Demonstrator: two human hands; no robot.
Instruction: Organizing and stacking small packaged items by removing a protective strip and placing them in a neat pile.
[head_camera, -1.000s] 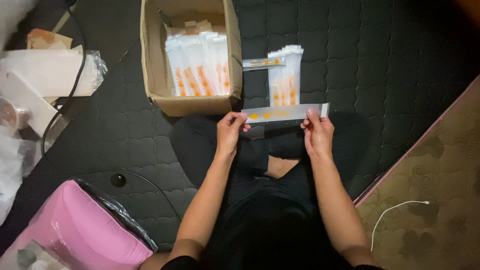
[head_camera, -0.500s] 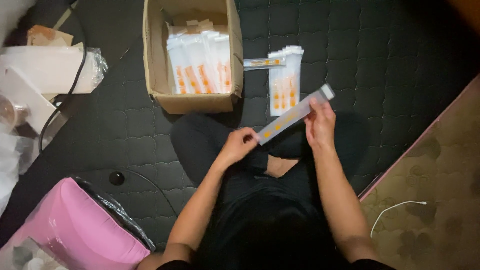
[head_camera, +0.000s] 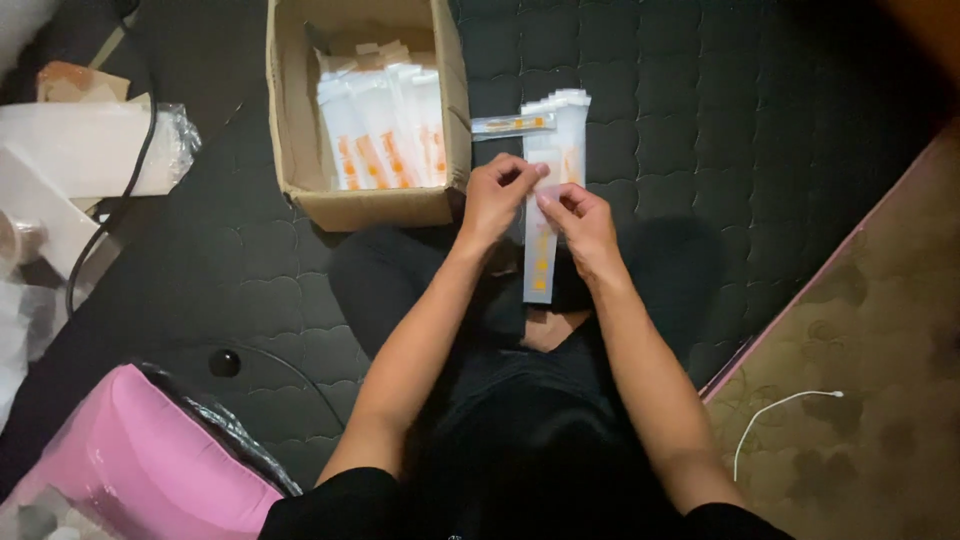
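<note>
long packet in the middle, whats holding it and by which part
Both hands pinch the long clear packet at its top end: left hand, right hand; the rest hangs down.

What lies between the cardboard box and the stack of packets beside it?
In the head view, one small packet lies across the gap between the cardboard box and the stack of packets.

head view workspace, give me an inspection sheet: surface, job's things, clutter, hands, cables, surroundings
surface: dark quilted mat, person seated on it.
job's things: long clear packet with orange marks held upright at its top end; stack of like packets behind it with one lying across; cardboard box holding more packets on end.
clutter: white plastic wrapping and paper at left; pink bag in clear plastic at lower left.
hands: left hand and right hand both pinch the packet's top.
cables: black cable at left; thin white cable at right.
surroundings: patterned brown carpet at right.
</note>
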